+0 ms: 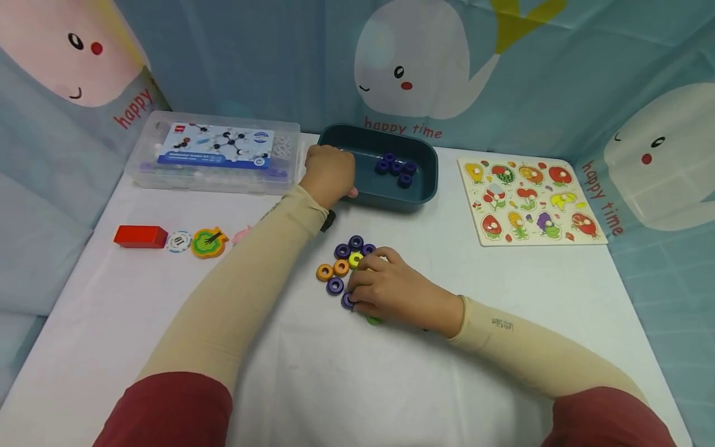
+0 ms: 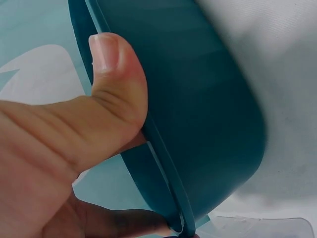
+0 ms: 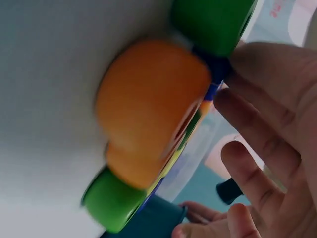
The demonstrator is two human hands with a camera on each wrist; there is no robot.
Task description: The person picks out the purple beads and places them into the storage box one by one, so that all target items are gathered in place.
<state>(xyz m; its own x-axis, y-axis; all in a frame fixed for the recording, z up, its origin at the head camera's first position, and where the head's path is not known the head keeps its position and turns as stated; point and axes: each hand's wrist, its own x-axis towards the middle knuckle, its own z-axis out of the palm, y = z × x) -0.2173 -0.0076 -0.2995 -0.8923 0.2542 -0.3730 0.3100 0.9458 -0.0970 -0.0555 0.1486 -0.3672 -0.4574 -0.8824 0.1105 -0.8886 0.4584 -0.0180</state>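
My left hand (image 1: 331, 174) grips the near-left rim of a dark teal plastic bin (image 1: 385, 200), thumb (image 2: 119, 74) outside the wall and fingers over the rim. Several purple rings (image 1: 395, 167) lie inside the bin. On the white table, my right hand (image 1: 399, 292) reaches over a cluster of small coloured rings, its thumb and forefinger at a purple ring (image 1: 347, 301), which they seem to pinch. Orange rings (image 1: 324, 272), a yellow ring (image 1: 355, 260) and more purple rings (image 1: 356, 243) lie beside it. Orange (image 3: 153, 94) and green rings (image 3: 114, 201) show close up; the hand partly hides the cluster.
A clear lidded box (image 1: 215, 152) stands left of the bin. A red block (image 1: 141, 236), a poker chip (image 1: 179, 241), a tree-shaped piece (image 1: 209, 243) and a partly hidden pink piece lie in a row at left. A fruit puzzle board (image 1: 530, 202) lies at right.
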